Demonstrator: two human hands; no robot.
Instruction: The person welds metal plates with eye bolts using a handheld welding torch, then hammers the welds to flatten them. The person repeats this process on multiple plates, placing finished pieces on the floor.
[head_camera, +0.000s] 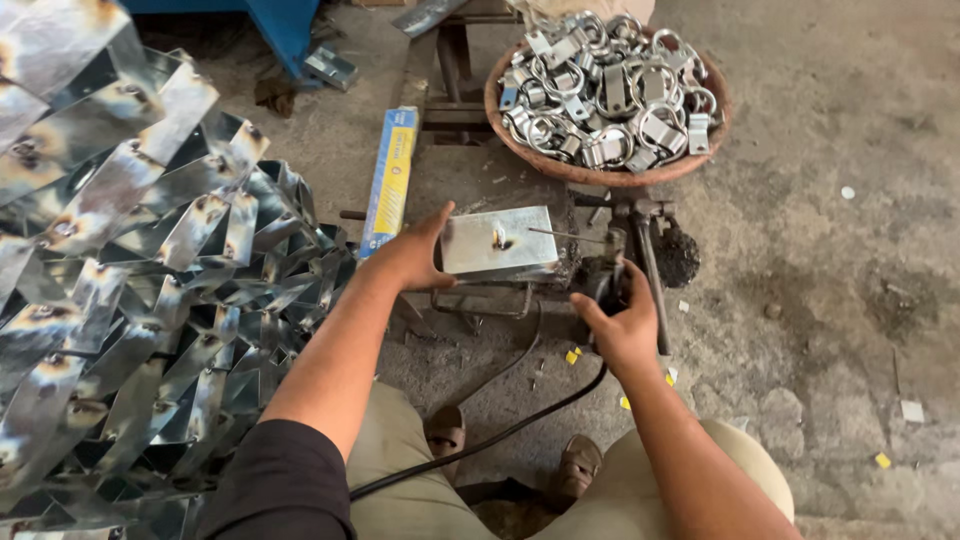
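My left hand (412, 255) grips the left edge of a folded shiny metal plate (498, 241) that lies on a small dark work stand (480, 300). A scorched weld spot marks the plate's top. My right hand (618, 322) is closed around the dark handle of a welding holder (610, 280), whose thin rod (565, 235) points left at the plate. A black cable (500, 432) runs from the holder down between my knees.
A large heap of welded shiny metal pieces (130, 290) fills the left. A round rusty pan (700, 160) holds several metal clamps (605, 90). A long blue and yellow box (390, 180) lies on the concrete floor. A blue frame (285, 30) stands behind.
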